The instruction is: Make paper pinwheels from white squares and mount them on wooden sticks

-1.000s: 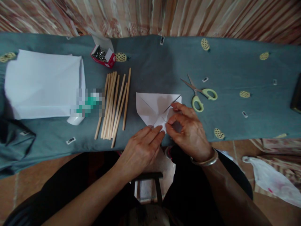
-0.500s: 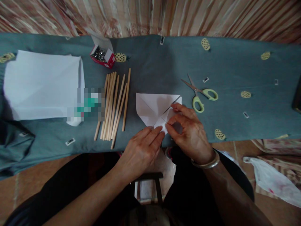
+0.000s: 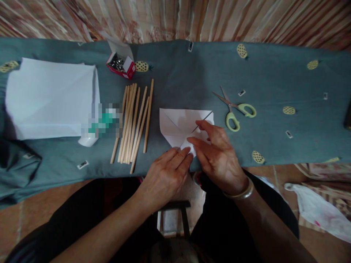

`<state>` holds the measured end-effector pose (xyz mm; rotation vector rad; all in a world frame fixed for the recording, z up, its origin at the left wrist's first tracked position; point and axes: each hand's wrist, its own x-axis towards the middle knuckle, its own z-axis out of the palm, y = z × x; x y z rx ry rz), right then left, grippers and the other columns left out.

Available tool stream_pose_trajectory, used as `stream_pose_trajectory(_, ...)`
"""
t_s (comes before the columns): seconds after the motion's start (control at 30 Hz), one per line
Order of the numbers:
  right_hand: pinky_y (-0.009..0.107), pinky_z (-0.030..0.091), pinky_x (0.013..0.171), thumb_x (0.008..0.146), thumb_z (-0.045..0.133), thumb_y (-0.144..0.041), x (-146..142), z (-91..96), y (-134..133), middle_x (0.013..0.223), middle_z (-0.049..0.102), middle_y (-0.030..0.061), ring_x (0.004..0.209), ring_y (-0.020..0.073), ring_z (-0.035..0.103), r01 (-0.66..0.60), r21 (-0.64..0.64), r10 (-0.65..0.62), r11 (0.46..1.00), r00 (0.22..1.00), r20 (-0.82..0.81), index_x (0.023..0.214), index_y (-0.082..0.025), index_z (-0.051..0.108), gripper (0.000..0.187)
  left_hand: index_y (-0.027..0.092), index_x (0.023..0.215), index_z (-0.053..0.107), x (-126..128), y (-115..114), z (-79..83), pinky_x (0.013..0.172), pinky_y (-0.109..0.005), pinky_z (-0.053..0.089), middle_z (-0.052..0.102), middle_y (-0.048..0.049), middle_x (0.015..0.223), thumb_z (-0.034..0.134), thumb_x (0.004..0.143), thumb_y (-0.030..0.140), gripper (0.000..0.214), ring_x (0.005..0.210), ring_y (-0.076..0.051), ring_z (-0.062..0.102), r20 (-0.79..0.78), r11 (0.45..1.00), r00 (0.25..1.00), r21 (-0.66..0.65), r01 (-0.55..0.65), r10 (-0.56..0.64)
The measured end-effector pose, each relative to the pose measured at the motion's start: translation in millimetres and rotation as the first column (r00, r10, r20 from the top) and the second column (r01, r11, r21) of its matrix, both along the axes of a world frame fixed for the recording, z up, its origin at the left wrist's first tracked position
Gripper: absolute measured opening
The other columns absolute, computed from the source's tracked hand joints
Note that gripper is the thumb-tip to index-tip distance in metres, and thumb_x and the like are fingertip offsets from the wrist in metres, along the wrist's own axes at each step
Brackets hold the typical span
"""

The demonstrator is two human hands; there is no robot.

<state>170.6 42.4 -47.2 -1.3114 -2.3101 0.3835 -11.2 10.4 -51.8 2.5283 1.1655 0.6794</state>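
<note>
A folded white paper piece (image 3: 178, 124) lies near the front edge of a table draped in teal cloth (image 3: 192, 73). My left hand (image 3: 166, 175) rests with fingers together, the tips pressing the paper's lower point. My right hand (image 3: 216, 155) lies flat over the paper's right flap, fingers stretched out and pressing it down. A silver bangle (image 3: 241, 191) sits on my right wrist.
Several wooden sticks (image 3: 135, 120) lie left of the paper. Green-handled scissors (image 3: 234, 109) are on the right. A stack of white sheets (image 3: 52, 98) sits at the far left, a red box of pins (image 3: 120, 64) behind the sticks. A white plastic bag (image 3: 318, 212) lies on the floor.
My right hand went from pinching the paper's flap to lying flat on it with fingers stretched out. The left hand has barely moved.
</note>
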Motion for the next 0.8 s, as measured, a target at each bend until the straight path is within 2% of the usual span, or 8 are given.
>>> stream_pose_trajectory(0.27,0.054,0.048,0.104,0.095,0.046,-0.016,-6,-6.0,-6,0.139,0.052,0.0147,0.130,0.0319,0.048,0.017,0.043,-0.019,0.999,0.999,0.049,0.109,-0.019,0.065,0.024,0.003,0.115,0.064,0,-1,0.6,0.091,-0.040,0.061,0.069,-0.0162,0.119,0.052,0.092,0.012,0.027,0.103,-0.025,0.066,-0.014,1.000,1.000,-0.010,0.008,-0.009)
stream_pose_trajectory(0.37,0.053,0.049,0.103,0.096,0.045,-0.015,-8,-9.7,-9,0.138,0.054,0.0138,0.131,0.0306,0.048,0.049,0.066,-0.052,0.997,0.998,0.044,0.109,-0.019,0.066,0.025,0.004,0.115,0.064,0,-1,0.1,0.091,-0.040,0.061,0.069,-0.0163,0.119,0.052,0.092,0.013,0.028,0.102,-0.024,0.066,-0.027,1.000,1.000,-0.016,0.014,-0.014)
stream_pose_trajectory(0.57,0.052,0.052,0.098,0.095,0.047,-0.013,-7,-10.7,-9,0.135,0.055,0.0209,0.127,0.0322,0.051,0.033,0.127,-0.040,0.991,0.998,0.046,0.108,-0.012,0.066,0.023,0.003,0.115,0.065,0,-1,-0.6,0.091,-0.040,0.060,0.069,-0.0162,0.119,0.054,0.091,0.012,0.028,0.101,-0.025,0.065,-0.033,1.000,0.999,0.003,0.008,-0.008)
stream_pose_trajectory(0.8,0.051,0.052,0.099,0.096,0.047,-0.013,-6,-10.1,-10,0.135,0.056,0.0180,0.129,0.0307,0.051,0.027,0.145,-0.036,0.989,0.998,0.056,0.114,-0.015,0.063,0.024,0.003,0.114,0.064,0,-1,0.3,0.091,-0.040,0.060,0.070,-0.0154,0.117,0.051,0.092,0.012,0.028,0.101,-0.025,0.065,-0.019,1.000,1.000,0.003,0.005,-0.005)
